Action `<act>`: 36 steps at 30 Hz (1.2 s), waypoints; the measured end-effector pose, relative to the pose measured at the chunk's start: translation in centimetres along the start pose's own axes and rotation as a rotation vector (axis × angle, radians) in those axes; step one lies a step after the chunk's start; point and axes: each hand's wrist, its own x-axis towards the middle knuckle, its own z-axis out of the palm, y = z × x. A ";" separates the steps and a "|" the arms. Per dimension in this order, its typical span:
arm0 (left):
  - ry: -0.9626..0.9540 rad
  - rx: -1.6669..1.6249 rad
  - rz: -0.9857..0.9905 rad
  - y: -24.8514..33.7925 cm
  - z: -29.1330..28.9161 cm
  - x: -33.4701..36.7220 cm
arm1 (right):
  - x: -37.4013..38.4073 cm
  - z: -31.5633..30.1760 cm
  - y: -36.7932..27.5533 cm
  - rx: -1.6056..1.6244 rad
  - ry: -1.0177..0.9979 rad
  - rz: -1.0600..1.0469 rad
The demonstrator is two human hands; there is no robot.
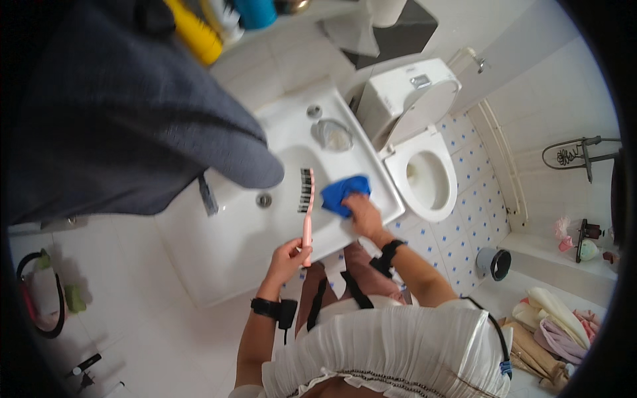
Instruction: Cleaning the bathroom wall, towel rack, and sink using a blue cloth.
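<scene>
My left hand (289,257) is closed round the handle of a pink hairbrush (308,225) with rows of black bristles. The brush stands out over the near part of a white washbasin (225,259), bristles toward the basin's left side. My right hand (362,213) grips a blue cloth (346,194) at the basin's right rim. Its fingertips are partly hidden against the cloth. Left of the brush lies the metal drain (264,199). A clear dish (334,135) rests on the basin's far right corner.
A dark grey towel (166,126) hangs over the basin's left side, hiding part of it and the tap (208,196). To the right stands a toilet (424,174) with its lid up. A small bin (494,263) is on the tiled floor; folded clothes (551,331) lie lower right.
</scene>
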 end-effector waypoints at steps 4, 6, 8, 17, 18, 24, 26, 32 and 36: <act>0.070 -0.025 0.089 -0.4 3.2 4.1 | -1.9 0.3 -3.9 0.232 -0.212 -0.012; 0.057 0.058 0.096 1.6 4.6 5.3 | -3.1 2.2 -4.3 0.203 -0.257 -0.037; 0.042 0.268 0.174 3.1 5.7 6.4 | -2.9 2.3 -5.0 0.203 -0.448 -0.031; 0.057 0.356 0.036 5.1 11.5 13.2 | -2.9 2.3 -4.9 0.440 -0.565 -0.452; 0.041 0.415 0.076 4.8 12.2 13.7 | -3.2 1.9 -4.2 0.461 -0.600 -0.437; 0.072 0.493 0.167 3.0 13.4 15.7 | -2.2 2.1 -2.8 0.515 -0.730 -0.374; 0.089 0.566 0.200 2.5 13.5 16.4 | -1.2 2.8 -3.0 0.523 -0.739 -0.373; 0.123 0.703 0.273 0.7 13.8 17.2 | 1.0 4.7 -3.9 0.545 -0.813 -0.342; -0.044 0.702 0.170 2.7 11.9 16.3 | 0.6 4.8 -2.9 0.630 -0.732 -0.079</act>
